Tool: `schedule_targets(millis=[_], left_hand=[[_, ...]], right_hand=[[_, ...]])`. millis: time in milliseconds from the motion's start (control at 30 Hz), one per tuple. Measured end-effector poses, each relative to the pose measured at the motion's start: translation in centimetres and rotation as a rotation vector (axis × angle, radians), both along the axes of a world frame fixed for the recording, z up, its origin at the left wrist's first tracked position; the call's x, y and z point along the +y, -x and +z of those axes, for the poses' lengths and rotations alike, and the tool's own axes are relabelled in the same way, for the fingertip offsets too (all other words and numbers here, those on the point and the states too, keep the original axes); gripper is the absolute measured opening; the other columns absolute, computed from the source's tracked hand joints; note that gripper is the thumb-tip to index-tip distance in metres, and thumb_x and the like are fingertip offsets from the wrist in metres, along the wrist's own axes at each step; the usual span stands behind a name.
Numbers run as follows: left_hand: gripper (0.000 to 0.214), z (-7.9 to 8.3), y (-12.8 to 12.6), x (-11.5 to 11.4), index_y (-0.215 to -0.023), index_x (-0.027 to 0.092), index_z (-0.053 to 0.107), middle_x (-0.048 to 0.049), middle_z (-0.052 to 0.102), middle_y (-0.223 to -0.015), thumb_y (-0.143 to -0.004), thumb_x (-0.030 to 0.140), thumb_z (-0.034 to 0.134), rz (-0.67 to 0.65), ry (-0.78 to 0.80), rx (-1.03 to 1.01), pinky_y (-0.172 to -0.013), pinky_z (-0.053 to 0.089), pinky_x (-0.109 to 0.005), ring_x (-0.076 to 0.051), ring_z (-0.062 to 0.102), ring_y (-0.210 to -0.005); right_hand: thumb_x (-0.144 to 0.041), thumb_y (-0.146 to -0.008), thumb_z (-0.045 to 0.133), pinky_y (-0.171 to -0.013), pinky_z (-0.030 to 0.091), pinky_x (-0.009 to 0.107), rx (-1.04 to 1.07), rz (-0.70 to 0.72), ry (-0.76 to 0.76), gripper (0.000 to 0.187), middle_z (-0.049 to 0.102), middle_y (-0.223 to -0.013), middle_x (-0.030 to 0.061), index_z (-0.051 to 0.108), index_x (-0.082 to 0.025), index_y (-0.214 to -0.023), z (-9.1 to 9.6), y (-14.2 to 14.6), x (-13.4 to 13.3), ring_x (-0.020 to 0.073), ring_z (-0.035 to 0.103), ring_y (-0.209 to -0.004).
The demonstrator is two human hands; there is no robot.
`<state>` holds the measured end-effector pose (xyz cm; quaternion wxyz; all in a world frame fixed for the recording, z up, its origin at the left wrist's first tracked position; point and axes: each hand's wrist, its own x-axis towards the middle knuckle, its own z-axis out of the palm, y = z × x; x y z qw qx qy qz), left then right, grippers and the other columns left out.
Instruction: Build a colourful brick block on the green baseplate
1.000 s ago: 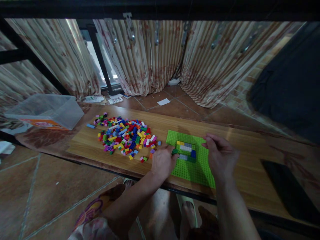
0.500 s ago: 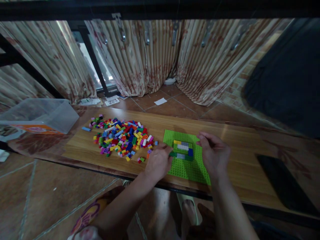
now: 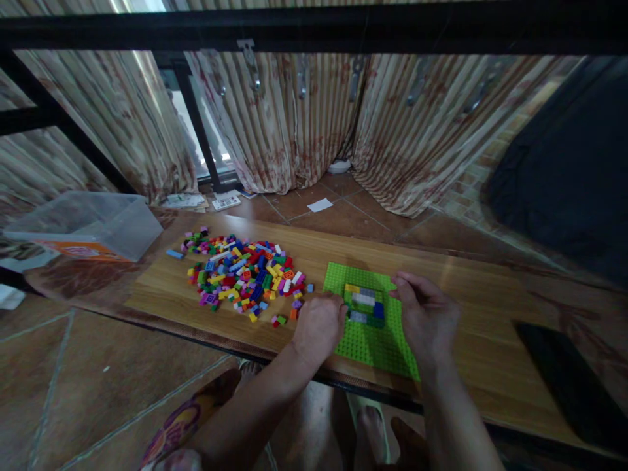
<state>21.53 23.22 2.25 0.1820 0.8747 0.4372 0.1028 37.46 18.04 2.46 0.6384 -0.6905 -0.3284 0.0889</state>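
A bright green baseplate (image 3: 373, 343) lies on the wooden table (image 3: 481, 314) in front of me. A small block of bricks (image 3: 364, 305) in yellow, white, blue and dark green is stuck on it. My left hand (image 3: 320, 325) rests at the plate's left edge, fingers curled, its fingertips against the bricks' left side. My right hand (image 3: 426, 315) hovers over the plate's right edge with fingers bent inward; what it holds, if anything, is hidden. A pile of loose coloured bricks (image 3: 245, 273) lies to the left of my left hand.
A clear plastic box (image 3: 88, 226) stands at the table's far left. A dark flat object (image 3: 569, 379) lies at the right end. Curtains hang behind the table, papers lie on the tiled floor, and a black bar crosses the top of the view.
The camera has tilted slightly. Both hands stay at the baseplate; my left hand has shifted a little against the bricks and my right hand sits a bit lower.
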Motion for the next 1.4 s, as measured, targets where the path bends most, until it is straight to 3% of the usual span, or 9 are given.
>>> schedule_targets(millis=[200, 367, 567, 1033, 1400], left_hand=[[0.025, -0.4, -0.3, 0.4, -0.085, 0.018, 0.066, -0.0068, 0.069, -0.088, -0.093, 0.02, 0.043, 0.099, -0.018, 0.028, -0.073, 0.048, -0.027, -0.018, 0.065, -0.08], [0.027, -0.7, -0.1, 0.5, -0.091, 0.019, 0.067, -0.0056, 0.07, -0.087, -0.089, 0.013, 0.041, 0.075, 0.016, -0.028, -0.076, 0.049, -0.026, -0.017, 0.066, -0.082], [0.03, -0.4, 0.5, 0.2, -0.11, 0.02, 0.064, -0.0048, 0.068, -0.101, -0.08, 0.021, 0.059, 0.001, 0.073, -0.068, -0.085, 0.051, -0.03, -0.019, 0.065, -0.09], [0.022, 0.2, 0.2, -0.8, -0.107, 0.02, 0.061, -0.0062, 0.068, -0.102, -0.087, 0.024, 0.052, 0.025, 0.049, 0.062, -0.08, 0.051, -0.031, -0.021, 0.066, -0.09], [0.037, -0.6, -0.1, -0.5, -0.117, 0.023, 0.057, -0.0036, 0.07, -0.103, -0.083, 0.034, 0.067, 0.038, 0.139, -0.013, -0.083, 0.05, -0.03, -0.02, 0.067, -0.092]], right_hand=[[-0.041, -0.076, 0.067, -0.06, 0.053, 0.032, -0.005, -0.001, 0.026, 0.029, 0.074, -0.08, 0.0059, 0.074, -0.017, -0.089, -0.1, -0.2, -0.2, 0.0178, 0.068, -0.063], [-0.04, -0.077, 0.066, -0.06, 0.053, 0.032, -0.015, -0.004, 0.029, 0.028, 0.074, -0.079, 0.0056, 0.074, -0.017, -0.089, 0.0, -0.2, -0.1, 0.0175, 0.067, -0.062], [-0.039, -0.078, 0.065, -0.059, 0.053, 0.031, -0.031, 0.002, 0.029, 0.027, 0.074, -0.08, 0.0057, 0.074, -0.017, -0.09, -0.1, -0.4, -0.1, 0.0175, 0.067, -0.063], [-0.036, -0.078, 0.064, -0.059, 0.053, 0.03, -0.048, -0.005, 0.055, 0.025, 0.074, -0.078, 0.0054, 0.074, -0.016, -0.089, 0.3, -0.2, -0.1, 0.0169, 0.067, -0.062], [-0.038, -0.078, 0.063, -0.059, 0.053, 0.031, -0.065, 0.001, 0.062, 0.026, 0.074, -0.08, 0.0059, 0.074, -0.017, -0.089, 0.3, -0.1, -0.2, 0.0173, 0.067, -0.063]])
